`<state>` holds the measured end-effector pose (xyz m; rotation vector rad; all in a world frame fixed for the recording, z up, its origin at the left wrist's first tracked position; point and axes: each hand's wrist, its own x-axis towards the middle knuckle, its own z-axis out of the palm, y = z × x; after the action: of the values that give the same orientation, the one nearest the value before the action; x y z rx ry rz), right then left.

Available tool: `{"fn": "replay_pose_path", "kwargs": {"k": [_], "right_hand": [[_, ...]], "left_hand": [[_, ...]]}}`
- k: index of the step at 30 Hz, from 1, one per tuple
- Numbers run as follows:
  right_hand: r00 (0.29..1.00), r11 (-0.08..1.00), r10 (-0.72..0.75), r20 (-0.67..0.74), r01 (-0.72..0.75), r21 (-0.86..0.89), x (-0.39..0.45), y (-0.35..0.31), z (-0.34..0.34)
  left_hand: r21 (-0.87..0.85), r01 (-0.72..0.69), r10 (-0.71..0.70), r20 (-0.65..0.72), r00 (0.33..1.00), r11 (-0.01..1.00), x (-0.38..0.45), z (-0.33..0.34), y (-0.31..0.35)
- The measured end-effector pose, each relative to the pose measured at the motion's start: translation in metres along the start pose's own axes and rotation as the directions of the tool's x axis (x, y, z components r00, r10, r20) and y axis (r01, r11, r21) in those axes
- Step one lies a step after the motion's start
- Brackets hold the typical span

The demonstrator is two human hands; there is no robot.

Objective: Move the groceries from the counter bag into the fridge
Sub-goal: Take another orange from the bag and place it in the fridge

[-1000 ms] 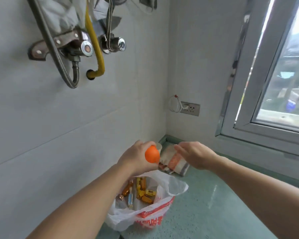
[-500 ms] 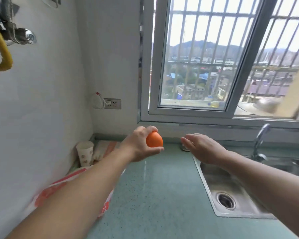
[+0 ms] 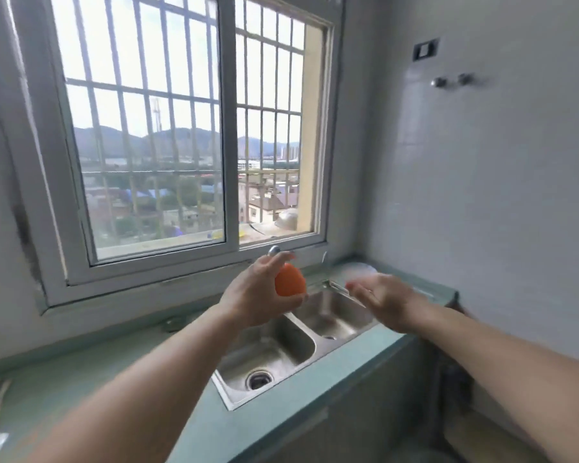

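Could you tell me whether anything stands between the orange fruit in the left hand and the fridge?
That cannot be judged: no fridge is in view. The left hand holds the orange fruit above the sink, with the empty right hand beside it.

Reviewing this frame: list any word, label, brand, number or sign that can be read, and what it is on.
None can be read.
Orange fruit held in the left hand: no sticker or print shows.
Right hand: holds nothing.
Dark wall plate: blurred, no marking legible.
Sink: no marking shows.
Buildings outside the window: too small and blurred for any sign to be read.
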<state>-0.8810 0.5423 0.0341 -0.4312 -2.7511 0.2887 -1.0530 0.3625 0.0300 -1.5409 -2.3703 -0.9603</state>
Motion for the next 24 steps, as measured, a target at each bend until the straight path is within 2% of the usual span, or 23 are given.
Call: {"fn": "replay_pose_path", "kwargs": {"k": [4, 6, 9, 14, 21, 24], "right_hand": [[0.977, 0.978, 0.206, -0.047, -0.206, -0.001, -0.112, 0.062, -0.055], [0.939, 0.944, 0.329, -0.102, -0.330, 0.010, -0.170, 0.089, -0.082], [0.852, 0.874, 0.478, -0.212, -0.485, 0.019, -0.251, 0.121, -0.122], [0.646, 0.717, 0.661, -0.382, -0.694, 0.067, -0.362, 0.149, -0.179], [0.350, 0.433, 0.757, -0.552, -0.901, 0.024, -0.470, 0.174, -0.227], [0.205, 0.293, 0.767, -0.608, -0.955, 0.048, -0.503, 0.178, -0.242]], "left_hand": [[-0.103, -0.095, 0.101, 0.053, 0.993, 0.990, 0.019, 0.056, 0.108], [-0.177, -0.167, 0.181, 0.067, 0.981, 0.970, 0.023, 0.085, 0.168], [-0.270, -0.319, 0.359, 0.111, 0.927, 0.908, 0.024, 0.125, 0.257], [-0.466, -0.486, 0.608, 0.151, 0.780, 0.739, 0.023, 0.185, 0.389], [-0.670, -0.532, 0.806, 0.175, 0.565, 0.518, 0.016, 0.258, 0.528], [-0.731, -0.553, 0.883, 0.146, 0.447, 0.401, 0.020, 0.287, 0.576]]}}
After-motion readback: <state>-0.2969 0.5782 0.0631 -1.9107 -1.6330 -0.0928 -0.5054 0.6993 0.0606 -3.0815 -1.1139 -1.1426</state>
